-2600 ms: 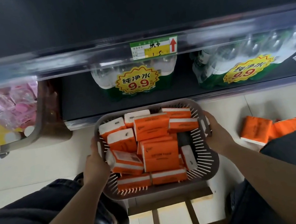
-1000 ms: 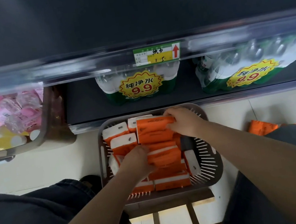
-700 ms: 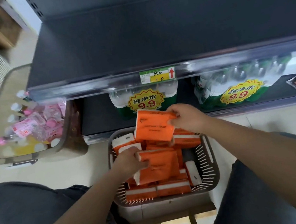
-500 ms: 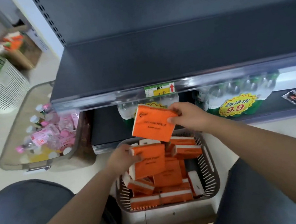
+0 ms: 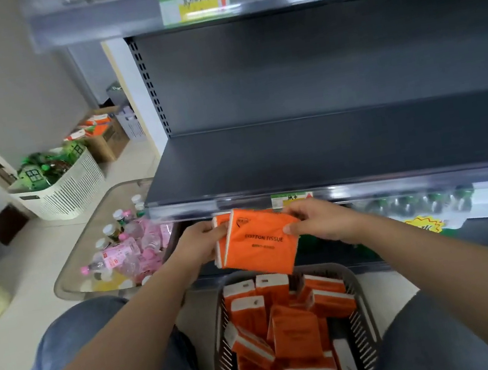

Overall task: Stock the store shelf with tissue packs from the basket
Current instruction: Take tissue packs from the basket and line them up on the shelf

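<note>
Lifting clear of the basket [image 5: 361, 297], two orange tissue packs [image 5: 256, 240] now sit pressed together between both hands, just in front of the shelf lip, where half a second ago each hand carried its own pack apart from the other. The left hand [image 5: 202, 242] has its fingers curled around the left edge of the pair, while the right hand [image 5: 318, 221] pinches the upper right corner, thumb on the front face; both are closed on the packs. Joining them probably means the two will go up together, and the dark shelf [image 5: 326, 149] just above and behind them is bare, so nothing has been stocked yet. Many more packs lie jumbled in the basket below, between the person's knees. Nothing blocks the path upward except the shelf's front rail with its price tag [image 5: 291, 199], which the packs must clear. To the left stand a clear bin of pink bottles [image 5: 126, 254] and a white basket [image 5: 61, 188], both well aside.
</note>
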Tool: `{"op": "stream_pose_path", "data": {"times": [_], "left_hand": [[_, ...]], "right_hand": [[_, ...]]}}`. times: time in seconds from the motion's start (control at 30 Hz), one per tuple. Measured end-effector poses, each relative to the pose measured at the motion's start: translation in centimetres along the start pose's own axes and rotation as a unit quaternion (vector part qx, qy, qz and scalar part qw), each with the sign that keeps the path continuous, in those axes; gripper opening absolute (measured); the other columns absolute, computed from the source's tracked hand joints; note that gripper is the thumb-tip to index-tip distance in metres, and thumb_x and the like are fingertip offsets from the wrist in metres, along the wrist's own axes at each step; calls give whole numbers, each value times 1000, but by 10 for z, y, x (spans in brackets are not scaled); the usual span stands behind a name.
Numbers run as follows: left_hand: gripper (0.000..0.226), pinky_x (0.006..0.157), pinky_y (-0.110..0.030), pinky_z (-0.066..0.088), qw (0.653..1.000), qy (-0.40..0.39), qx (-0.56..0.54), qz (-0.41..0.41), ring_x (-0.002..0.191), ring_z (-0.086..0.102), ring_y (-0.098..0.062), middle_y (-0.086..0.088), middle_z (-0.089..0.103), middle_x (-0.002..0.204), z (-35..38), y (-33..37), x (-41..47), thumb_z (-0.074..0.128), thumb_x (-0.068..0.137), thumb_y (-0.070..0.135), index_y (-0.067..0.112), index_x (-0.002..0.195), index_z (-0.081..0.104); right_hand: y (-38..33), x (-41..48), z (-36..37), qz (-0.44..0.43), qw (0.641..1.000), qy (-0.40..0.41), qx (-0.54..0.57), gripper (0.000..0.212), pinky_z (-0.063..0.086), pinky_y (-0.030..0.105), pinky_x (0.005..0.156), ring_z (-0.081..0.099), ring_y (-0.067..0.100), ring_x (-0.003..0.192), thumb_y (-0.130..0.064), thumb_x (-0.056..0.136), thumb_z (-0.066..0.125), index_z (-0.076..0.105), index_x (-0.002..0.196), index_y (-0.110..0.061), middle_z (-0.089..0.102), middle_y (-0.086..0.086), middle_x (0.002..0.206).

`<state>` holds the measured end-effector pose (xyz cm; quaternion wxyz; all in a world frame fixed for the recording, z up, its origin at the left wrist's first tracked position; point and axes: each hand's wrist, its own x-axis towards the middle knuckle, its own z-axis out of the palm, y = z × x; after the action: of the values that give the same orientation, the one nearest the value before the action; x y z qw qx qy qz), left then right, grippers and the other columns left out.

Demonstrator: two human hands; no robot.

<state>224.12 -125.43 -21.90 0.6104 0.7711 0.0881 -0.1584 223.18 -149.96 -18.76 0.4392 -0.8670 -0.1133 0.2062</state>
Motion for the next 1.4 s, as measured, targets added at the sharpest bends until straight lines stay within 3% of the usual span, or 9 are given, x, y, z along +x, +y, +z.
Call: {"op": "stream_pose_path", "data": {"times": [0.13,0.3,0.37,0.47,0.63,0.77,0.93,1.1,1.4], "left_hand": [[38,75,-34,54,996,-5,-85,3,89,66,-26,-17,70,103,-9,19,1,54,97,29,0,121,61],[59,99,-47,47,983,-74,-161,39,111,64,-28,-14,68,118,-28,44,8,42,94,57,9,122,63],[66,100,-47,47,982,-90,-146,73,115,63,-26,-12,67,123,-38,52,13,54,87,61,12,130,57],[77,89,-41,55,984,-65,-129,104,108,67,-23,-8,69,119,-55,62,27,77,69,45,15,133,48],[66,77,-37,57,975,-32,-180,125,101,70,-25,-11,70,115,-78,79,68,78,67,29,16,126,53],[60,66,-32,58,969,-24,-203,139,92,73,-21,-5,74,105,-88,99,109,80,65,29,23,119,54],[64,87,-45,56,967,-18,-204,151,105,68,-29,-14,69,116,-94,118,164,79,67,28,12,125,55],[41,82,-38,58,969,-36,-177,167,96,71,-22,-3,75,101,-100,122,213,78,68,31,24,104,62],[61,95,-52,52,973,9,-162,164,103,68,-27,-8,71,111,-117,109,283,78,59,41,23,115,61]], "right_hand": [[-18,11,-2,-2,999,23,46,15,47,43,98,61,20,106,-23,89,64,63,104,-24,65,2,110],[-46,35,-9,-32,992,81,88,15,55,38,87,65,20,96,-18,87,66,63,100,-23,67,4,103],[-57,47,-11,-53,989,105,88,20,54,39,89,64,19,99,-18,85,68,62,104,-22,66,3,106],[-73,70,-11,-82,980,151,104,28,52,31,87,62,14,98,-19,82,71,59,108,-24,64,-2,105],[-92,115,-12,-97,955,231,161,44,51,26,83,57,8,97,-23,82,72,50,120,-26,56,-9,105],[-94,153,-18,-74,954,177,231,42,51,30,91,59,10,106,-34,82,72,50,118,-29,60,-4,119],[-90,207,-29,-44,945,146,289,54,53,35,89,60,12,109,-36,80,73,45,125,-35,59,-8,121],[-83,255,-41,-33,943,178,280,59,49,44,98,57,14,111,-32,78,76,46,128,-28,58,-7,121],[-78,325,-38,-21,944,214,251,63,51,36,90,56,10,104,-25,80,75,42,133,-26,56,-11,113]]}}
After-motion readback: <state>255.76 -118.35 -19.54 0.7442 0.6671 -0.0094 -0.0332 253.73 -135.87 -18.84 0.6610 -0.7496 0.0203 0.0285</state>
